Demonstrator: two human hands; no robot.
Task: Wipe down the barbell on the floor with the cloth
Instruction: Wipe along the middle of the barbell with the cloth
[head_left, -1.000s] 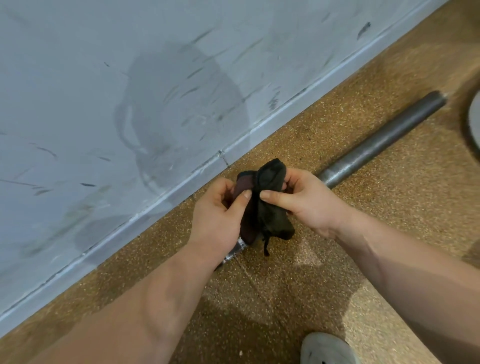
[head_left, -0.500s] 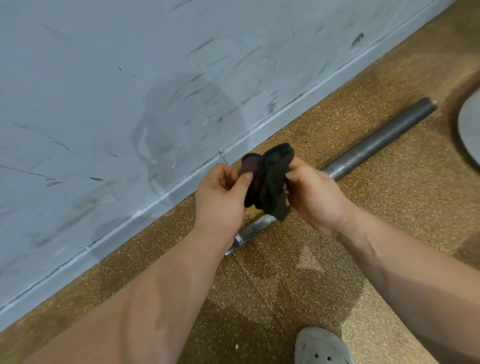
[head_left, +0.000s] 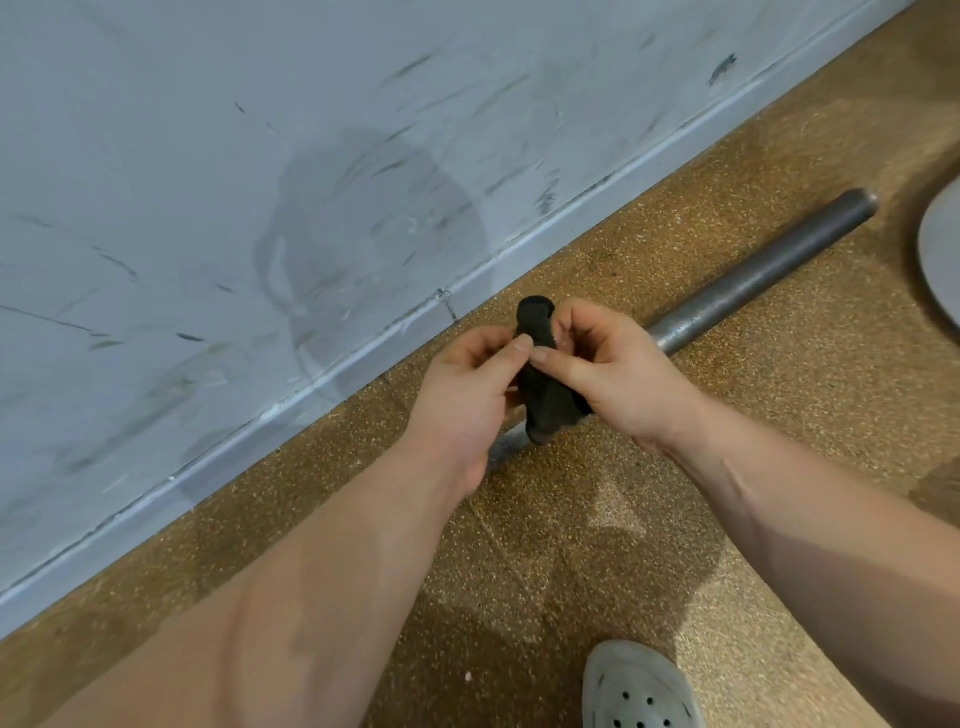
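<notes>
**Barbell** (head_left: 754, 274): one plain grey steel bar. It lies flat on the floor, running from near left, under the hands, to far right, roughly parallel to the wall's foot. We see the long right stretch and a short piece below the left wrist; the middle is hidden by the hands. No plates show on it.

**Cloth** (head_left: 545, 397): one dark cloth, bunched into a narrow wad. It is held upright above the bar between both hands, and its lower end hangs close to the bar. We cannot tell whether it touches the metal.

**Left hand** (head_left: 465, 400): fingers curled, thumb and forefinger pinching the cloth's left side.

**Right hand** (head_left: 621, 382): fingers curled round the cloth's right side, forefinger laid across its front.

**Progress, as we judge it:** the cloth is in hand and being gathered into a pad. Neither hand presses it along the bar, so we rate the wipe as barely started or not begun. The bar's visible length shows no sign either way, and all of it appears left to do.

**Surroundings:**
- speckled brown floor (head_left: 779, 467)
- scuffed pale wall (head_left: 260, 156) with skirting (head_left: 613, 205)
- grey perforated shoe (head_left: 639, 688), near right
- pale rounded object (head_left: 941, 249) at the right edge, not identifiable
</notes>
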